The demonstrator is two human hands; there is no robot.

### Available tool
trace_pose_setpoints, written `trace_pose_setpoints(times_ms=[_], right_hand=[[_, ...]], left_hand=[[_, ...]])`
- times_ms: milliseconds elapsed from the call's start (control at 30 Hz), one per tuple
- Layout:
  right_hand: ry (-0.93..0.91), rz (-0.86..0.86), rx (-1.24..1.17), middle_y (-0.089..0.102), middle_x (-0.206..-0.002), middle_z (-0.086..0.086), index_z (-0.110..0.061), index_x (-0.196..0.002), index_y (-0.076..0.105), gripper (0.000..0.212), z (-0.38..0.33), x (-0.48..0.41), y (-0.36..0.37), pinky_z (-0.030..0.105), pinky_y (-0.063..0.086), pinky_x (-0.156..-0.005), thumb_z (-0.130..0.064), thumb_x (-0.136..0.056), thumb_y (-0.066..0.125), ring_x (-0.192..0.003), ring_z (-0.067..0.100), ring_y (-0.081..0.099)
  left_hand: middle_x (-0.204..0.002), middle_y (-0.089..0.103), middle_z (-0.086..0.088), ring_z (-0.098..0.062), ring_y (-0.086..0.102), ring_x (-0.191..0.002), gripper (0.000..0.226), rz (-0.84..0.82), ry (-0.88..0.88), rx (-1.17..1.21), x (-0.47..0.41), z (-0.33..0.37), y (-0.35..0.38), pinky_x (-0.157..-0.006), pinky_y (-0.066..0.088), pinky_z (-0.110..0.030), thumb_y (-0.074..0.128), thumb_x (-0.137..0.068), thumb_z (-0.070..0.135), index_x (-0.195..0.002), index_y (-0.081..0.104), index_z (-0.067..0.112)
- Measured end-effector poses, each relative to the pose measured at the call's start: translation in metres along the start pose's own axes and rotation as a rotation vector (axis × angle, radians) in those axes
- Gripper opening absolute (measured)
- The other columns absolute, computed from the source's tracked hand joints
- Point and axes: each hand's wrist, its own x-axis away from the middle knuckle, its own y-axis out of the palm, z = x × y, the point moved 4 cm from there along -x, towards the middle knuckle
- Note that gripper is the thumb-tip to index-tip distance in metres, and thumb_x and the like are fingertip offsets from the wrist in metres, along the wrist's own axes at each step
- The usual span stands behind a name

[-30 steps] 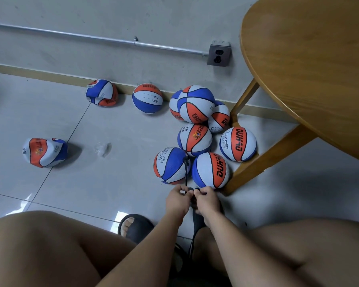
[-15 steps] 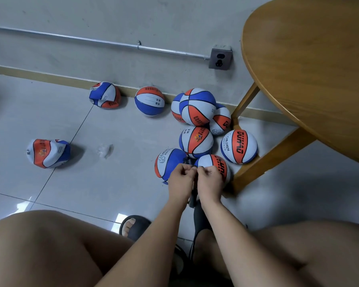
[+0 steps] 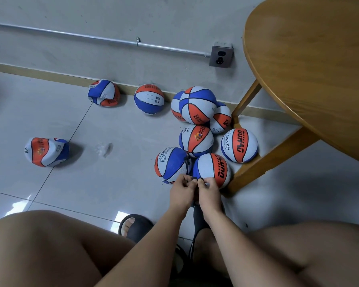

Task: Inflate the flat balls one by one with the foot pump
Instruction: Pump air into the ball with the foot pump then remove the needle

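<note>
Fingertips [image 3: 187,180] of my L hand [image 3: 182,192] and R hand [image 3: 209,193] are curled in and bunched, both pinching the small dark hose tip [image 3: 195,178] btwn them. The hands nearly touch, low over the floor. Can't tell if a needle is fitted, as my fingers cover it.

From the pinch the thin black hose [image 3: 187,164] runs away from me toward the wall. Its long axis goes approx straight up the view, in the gap btwn the thumb-logo ball [image 3: 171,162] and the DUHAO ball [image 3: 210,169]. Which way the tip itself points is hidden. The foot pump [image 3: 198,221] sits under my wrists btwn my legs, mostly covered. What shows is a dark narrow body w/ its length running toward me.

Handling, my guess: the hose is light and floppy and won't hold a direction, so grip right at the stiff tip, not down the tube. A needle, if there, prob bends easy, so push straight w/ no side load.

Two flats to do:
- The flat ball out left [image 3: 47,151] is well apart on open tile.
- The flat ball by the wall [image 3: 104,93] is against the skirting.

Both are crumpled inward, so they should be soft and light, w/ pebbly rubber that grips well. They'd squash under a one-hand grab, so better to cup around the valve. No valve is visible on either from here.
</note>
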Motion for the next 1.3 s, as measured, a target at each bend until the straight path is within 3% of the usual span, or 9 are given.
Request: trace_pose_setpoints(times_ms=[167,333,500,700,867,1033,1133,1233,1300], right_hand=[[0.076,-0.037,0.066,0.072,-0.090,0.001,-0.024,-0.100,0.061,0.005,0.015,0.007,-0.003,0.049,0.066,-0.069,-0.027,-0.104,0.062,-0.076,0.021,0.071],[0.153,-0.074,0.228,0.073,-0.098,0.006,-0.018,-0.106,0.064,0.008,0.031,0.004,0.000,0.050,0.066,-0.080,-0.024,-0.102,0.061,-0.082,0.023,0.070],[0.047,-0.026,0.221,0.071,-0.092,0.009,-0.013,-0.101,0.061,0.011,0.007,0.002,-0.002,0.035,0.047,-0.066,-0.023,-0.103,0.057,-0.082,0.030,0.065],[-0.083,0.071,-0.023,0.063,-0.074,0.005,-0.013,-0.081,0.055,0.016,-0.043,-0.005,-0.002,0.037,0.043,-0.063,-0.016,-0.096,0.058,-0.073,0.029,0.058],[0.001,-0.029,-0.149,0.071,-0.093,0.013,-0.019,-0.096,0.060,0.011,-0.028,-0.003,0.003,0.035,0.054,-0.057,-0.026,-0.104,0.059,-0.080,0.034,0.071],[0.097,-0.142,-0.113,0.072,-0.097,0.018,-0.019,-0.108,0.060,0.012,-0.007,0.000,0.004,0.048,0.061,-0.060,-0.030,-0.109,0.056,-0.070,0.032,0.070],[0.137,-0.146,-0.066,0.072,-0.097,0.013,-0.021,-0.107,0.061,0.009,0.007,0.002,0.003,0.055,0.067,-0.068,-0.028,-0.109,0.057,-0.077,0.029,0.072],[0.154,-0.157,-0.001,0.071,-0.096,0.007,-0.017,-0.111,0.062,0.010,0.020,0.003,0.000,0.037,0.061,-0.060,-0.024,-0.111,0.055,-0.073,0.020,0.069],[0.191,-0.166,0.037,0.073,-0.095,0.007,-0.018,-0.110,0.064,0.011,0.032,0.003,-0.001,0.036,0.062,-0.061,-0.025,-0.110,0.055,-0.072,0.020,0.071]], left_hand=[[-0.089,0.077,-0.001,-0.024,0.075,-0.083,0.007,-0.024,-0.063,-0.146,-0.001,-0.027,0.000,-0.068,0.063,-0.034,0.068,-0.097,0.031,-0.096,0.064,0.025],[-0.091,0.076,0.001,-0.019,0.070,-0.081,0.008,-0.077,-0.104,-0.300,0.000,-0.039,0.002,-0.075,0.057,-0.032,0.068,-0.097,0.030,-0.096,0.061,0.025],[-0.090,0.075,0.004,-0.020,0.070,-0.085,0.003,0.003,-0.031,-0.197,0.003,-0.019,0.005,-0.083,0.061,-0.040,0.064,-0.094,0.027,-0.095,0.063,0.025],[-0.088,0.074,0.007,-0.014,0.070,-0.084,0.003,0.103,0.092,0.011,0.001,0.034,0.005,-0.077,0.058,-0.035,0.062,-0.094,0.024,-0.096,0.064,0.023],[-0.091,0.075,-0.005,-0.017,0.070,-0.075,0.004,0.056,0.010,0.089,0.000,0.021,0.003,-0.055,0.054,-0.031,0.064,-0.097,0.021,-0.097,0.065,0.017],[-0.097,0.075,-0.012,-0.026,0.071,-0.076,0.005,0.020,-0.058,0.050,-0.003,0.000,-0.001,-0.047,0.052,-0.028,0.065,-0.100,0.018,-0.100,0.066,0.014],[-0.096,0.075,-0.011,-0.022,0.069,-0.073,0.005,-0.017,-0.096,-0.001,-0.004,-0.014,-0.001,-0.052,0.053,-0.027,0.067,-0.100,0.019,-0.101,0.067,0.014],[-0.094,0.078,-0.008,-0.023,0.073,-0.082,0.005,-0.044,-0.151,-0.077,-0.005,-0.028,0.001,-0.064,0.055,-0.028,0.071,-0.096,0.023,-0.097,0.069,0.018],[-0.093,0.078,-0.006,-0.021,0.072,-0.080,0.005,-0.062,-0.192,-0.131,-0.004,-0.038,0.001,-0.064,0.052,-0.026,0.071,-0.096,0.025,-0.097,0.069,0.020]])
